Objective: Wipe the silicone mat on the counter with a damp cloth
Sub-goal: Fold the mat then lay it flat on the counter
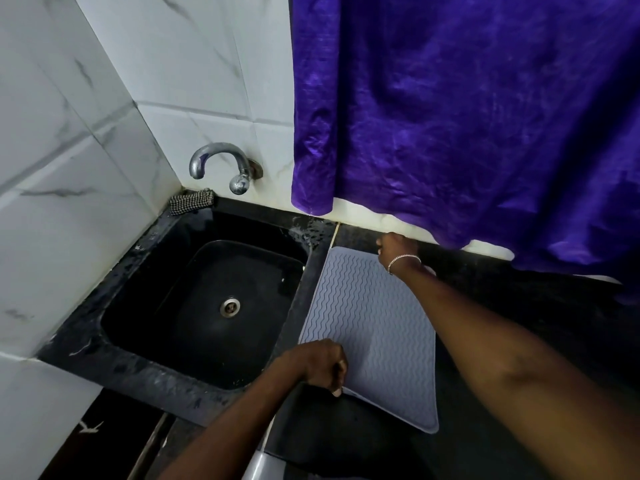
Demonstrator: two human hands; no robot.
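Silicone mat [370, 327] looks floppy and grippy, so both hands, left [320, 363] and right [394, 247], pinch opposite corners on the table [519, 306].

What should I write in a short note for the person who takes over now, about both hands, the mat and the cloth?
Left hand: grip closed on the near left corner of the grey silicone mat.
Right hand: at the mat's far edge; grip hidden, cannot tell.
Mat lies on the black counter, right of the sink.
Checked cloth sits behind the sink, untouched.
Done: no wiping seen. Left: fetch the cloth, wipe the mat.
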